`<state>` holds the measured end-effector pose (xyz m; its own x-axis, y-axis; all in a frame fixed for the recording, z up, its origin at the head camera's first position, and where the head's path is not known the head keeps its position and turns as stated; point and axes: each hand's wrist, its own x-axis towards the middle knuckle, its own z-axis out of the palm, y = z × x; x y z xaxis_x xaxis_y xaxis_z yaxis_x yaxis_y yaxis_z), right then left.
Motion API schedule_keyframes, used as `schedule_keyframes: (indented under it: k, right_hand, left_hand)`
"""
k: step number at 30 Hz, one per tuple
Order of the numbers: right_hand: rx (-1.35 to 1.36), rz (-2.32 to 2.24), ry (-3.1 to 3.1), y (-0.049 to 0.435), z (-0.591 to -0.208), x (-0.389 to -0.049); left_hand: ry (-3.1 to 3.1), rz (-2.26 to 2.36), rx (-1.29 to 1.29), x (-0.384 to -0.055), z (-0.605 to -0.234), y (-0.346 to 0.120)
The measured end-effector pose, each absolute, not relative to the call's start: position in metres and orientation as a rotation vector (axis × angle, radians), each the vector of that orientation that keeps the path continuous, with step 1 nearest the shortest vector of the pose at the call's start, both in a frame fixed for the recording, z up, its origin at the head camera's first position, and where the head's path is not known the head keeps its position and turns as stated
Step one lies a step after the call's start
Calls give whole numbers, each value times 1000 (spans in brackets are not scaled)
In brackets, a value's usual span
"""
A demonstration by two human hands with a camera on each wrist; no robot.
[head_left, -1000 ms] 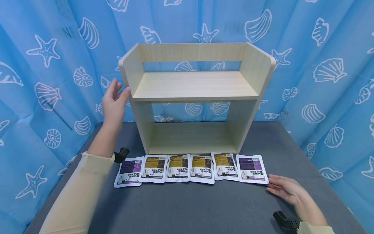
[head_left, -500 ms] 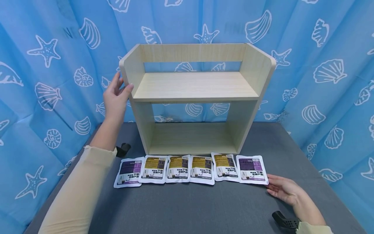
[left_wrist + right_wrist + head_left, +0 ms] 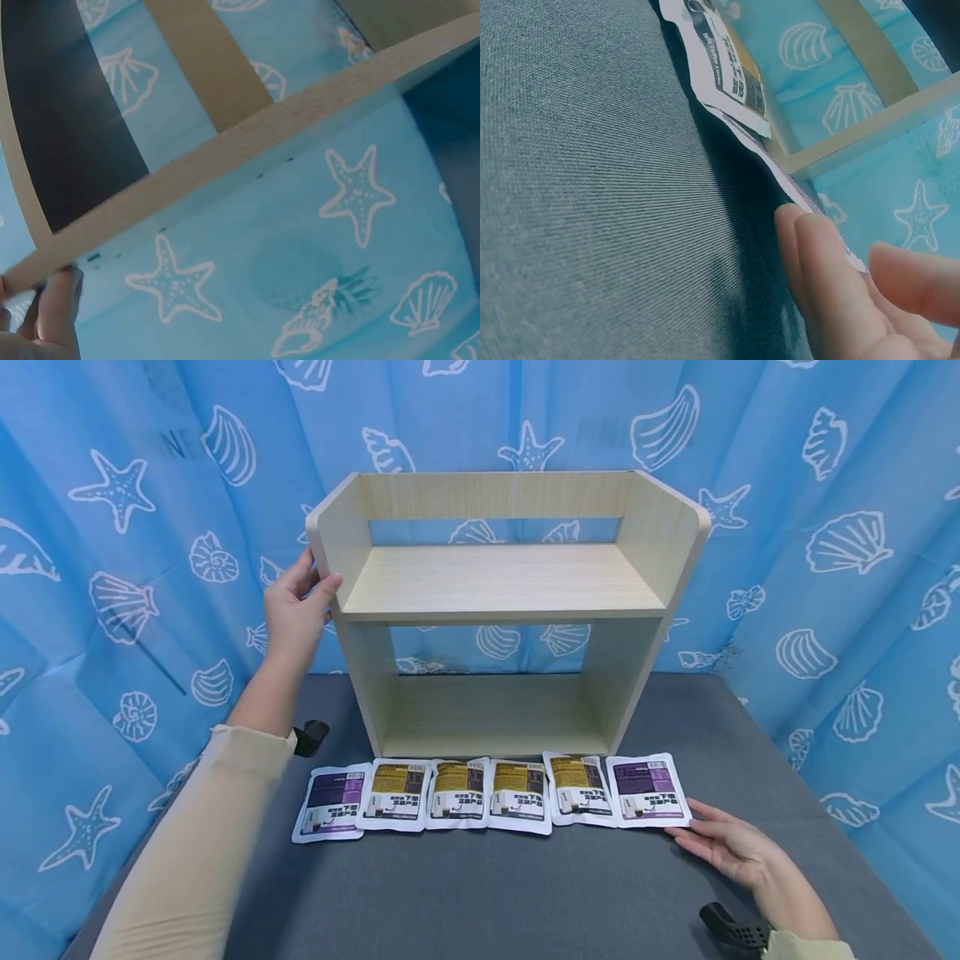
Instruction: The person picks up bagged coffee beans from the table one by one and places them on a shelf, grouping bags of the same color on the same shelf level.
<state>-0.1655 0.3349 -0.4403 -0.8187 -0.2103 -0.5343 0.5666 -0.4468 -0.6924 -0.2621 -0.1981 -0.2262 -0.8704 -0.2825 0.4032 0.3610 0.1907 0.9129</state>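
Observation:
A pale wood two-tier shelf [image 3: 502,581] stands at the back of the grey table. My left hand [image 3: 296,610] grips the front edge of its left side panel [image 3: 172,184], thumb at the front and fingers along the outside. Several flat white pouches lie in a row before the shelf. The rightmost one is a purple-labelled pouch [image 3: 647,789], and my right hand [image 3: 731,847] holds its near right corner between thumb and fingers. In the right wrist view, the fingers [image 3: 829,262] lie under the pouch's edge with the thumb above.
Brown-labelled pouches [image 3: 517,793] fill the middle of the row, edges touching or overlapping. Another purple-labelled pouch [image 3: 330,802] lies at the left end. A blue curtain [image 3: 825,568] with white shells hangs behind and beside the grey tabletop [image 3: 465,893].
My left thumb and fingers have settled onto the shelf's side panel. The right hand has slid its fingers under the rightmost pouch's corner, and that pouch has shifted and turned slightly.

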Motion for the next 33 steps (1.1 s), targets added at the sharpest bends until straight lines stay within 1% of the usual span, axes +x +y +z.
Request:
schedule_keyframes:
  k: [9, 21, 33]
  right_hand:
    - [607, -2327, 1257, 332, -440, -166]
    - [536, -2362, 1212, 338, -433, -164]
    - [572, -2371, 1223, 342, -420, -157]
  left_hand:
    - [-1994, -1793, -14, -262, -223, -200]
    - [-1962, -1806, -29, -262, -224, -200]
    - [-2010, -1731, -3, -260, -222, -198]
